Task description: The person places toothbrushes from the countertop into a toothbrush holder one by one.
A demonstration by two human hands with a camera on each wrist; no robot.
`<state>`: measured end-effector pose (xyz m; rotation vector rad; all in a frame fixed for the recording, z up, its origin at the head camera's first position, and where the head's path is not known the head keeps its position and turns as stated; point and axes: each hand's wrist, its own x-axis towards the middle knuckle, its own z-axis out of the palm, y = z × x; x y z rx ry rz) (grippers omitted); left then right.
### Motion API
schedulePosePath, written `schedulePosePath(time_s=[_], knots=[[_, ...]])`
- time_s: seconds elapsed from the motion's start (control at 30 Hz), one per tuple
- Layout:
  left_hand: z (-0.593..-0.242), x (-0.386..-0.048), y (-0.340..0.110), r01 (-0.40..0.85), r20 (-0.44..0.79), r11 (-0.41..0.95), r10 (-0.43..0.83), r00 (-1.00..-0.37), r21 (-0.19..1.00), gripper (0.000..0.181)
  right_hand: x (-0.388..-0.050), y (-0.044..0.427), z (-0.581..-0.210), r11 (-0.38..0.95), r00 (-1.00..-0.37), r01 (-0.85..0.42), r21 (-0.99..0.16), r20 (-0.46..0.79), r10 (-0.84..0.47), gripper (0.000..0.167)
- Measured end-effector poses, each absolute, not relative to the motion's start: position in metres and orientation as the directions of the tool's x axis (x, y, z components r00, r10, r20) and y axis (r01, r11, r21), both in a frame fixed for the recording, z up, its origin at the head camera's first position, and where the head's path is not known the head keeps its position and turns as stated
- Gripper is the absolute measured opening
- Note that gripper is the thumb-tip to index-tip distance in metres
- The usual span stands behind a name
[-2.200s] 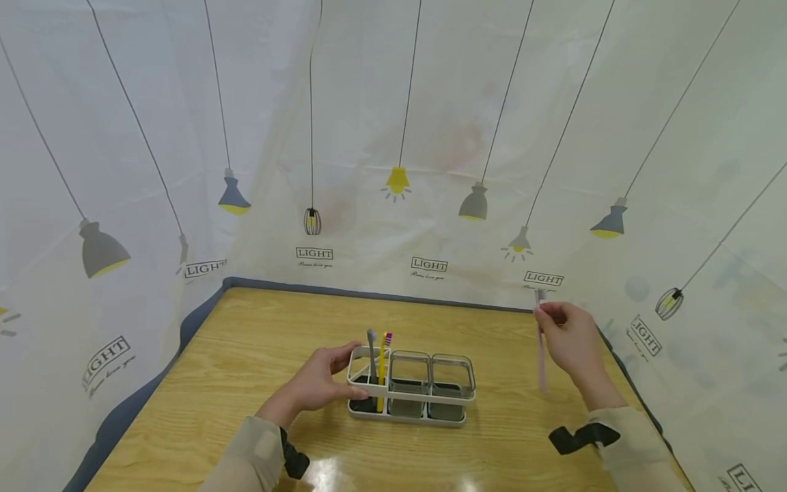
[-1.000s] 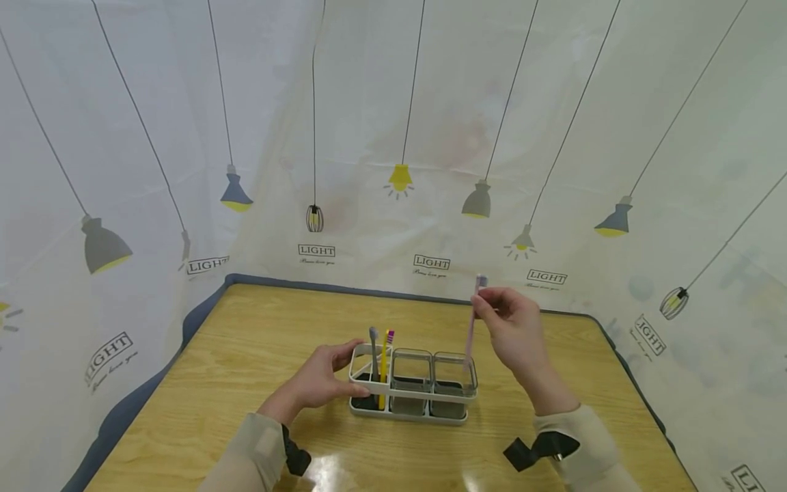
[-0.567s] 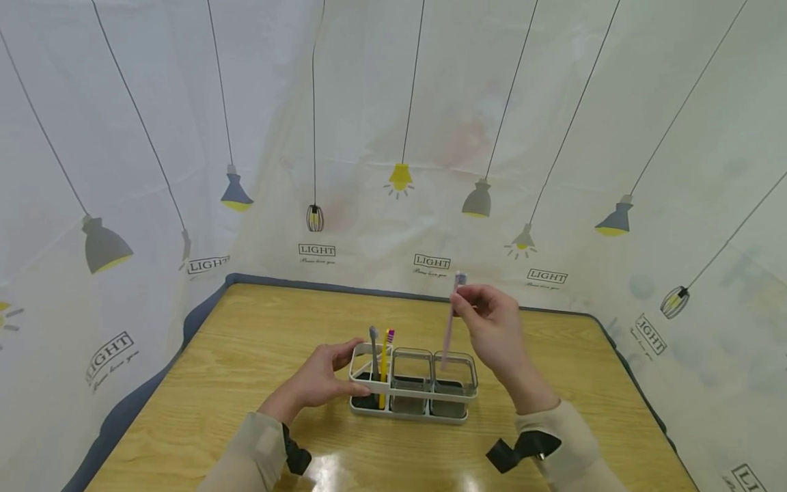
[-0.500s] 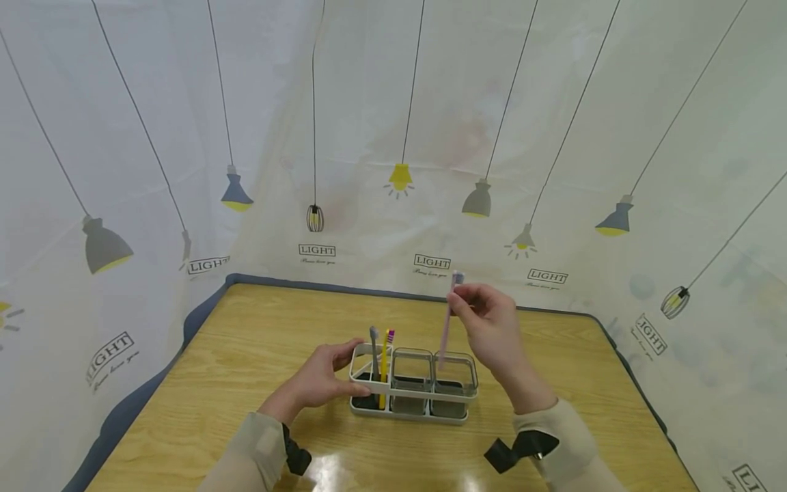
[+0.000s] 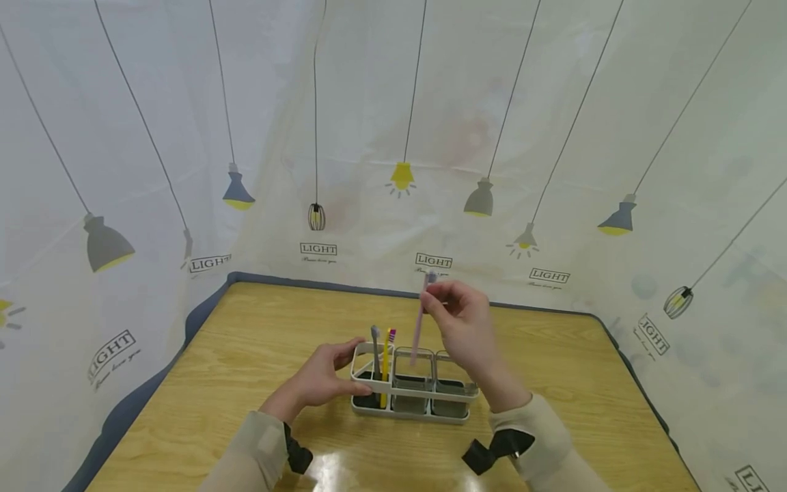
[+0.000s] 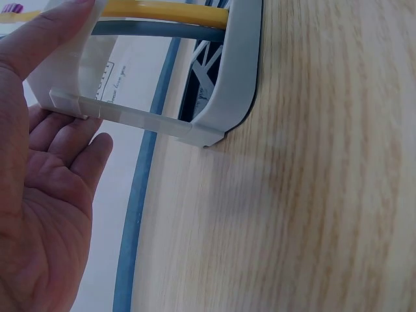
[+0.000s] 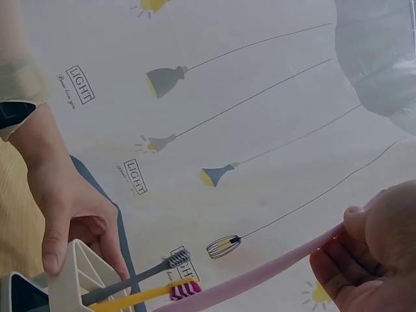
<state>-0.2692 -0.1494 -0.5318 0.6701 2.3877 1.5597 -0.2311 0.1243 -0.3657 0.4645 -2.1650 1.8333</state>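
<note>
A white toothbrush holder stands on the table, its left end gripped by my left hand with the thumb in front and fingers behind. In its left section stand a grey toothbrush and a yellow toothbrush with purple and white bristles. My right hand pinches a pink toothbrush just below its head, bristles up. The lower end of that brush hangs over the middle clear cup; whether it dips inside I cannot tell. Another clear cup fills the right section, partly behind my right wrist.
The wooden table extends around the holder on all sides, with a dark blue edge at the back. Behind and beside it hangs a pale curtain printed with lamps. Black straps sit on both wrists.
The right hand has carried the pink toothbrush leftward from the table's right side, past the right cup to above the middle cup. The left hand has kept its hold on the rack.
</note>
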Motion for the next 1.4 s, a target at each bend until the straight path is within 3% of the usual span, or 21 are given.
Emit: schedulePosePath(time_s=[0.7, 0.93, 1.4], knots=[[-0.531, -0.270, -0.148, 0.293, 0.097, 0.341, 0.489, -0.867, 0.893, 0.097, -0.229, 0.085, -0.414, 0.136, -0.880, -0.475, -0.870, 0.466, -0.093, 0.004], [-0.532, -0.269, -0.150, 0.278, 0.091, 0.320, 0.493, -0.865, 0.906, 0.097, -0.226, 0.076, -0.438, 0.129, -0.904, -0.426, -0.895, 0.415, -0.105, 0.001], [-0.532, -0.269, -0.149, 0.290, 0.113, 0.286, 0.506, -0.855, 0.913, 0.093, -0.222, 0.071, -0.480, 0.304, -0.909, -0.416, -0.857, 0.402, -0.110, 0.008]])
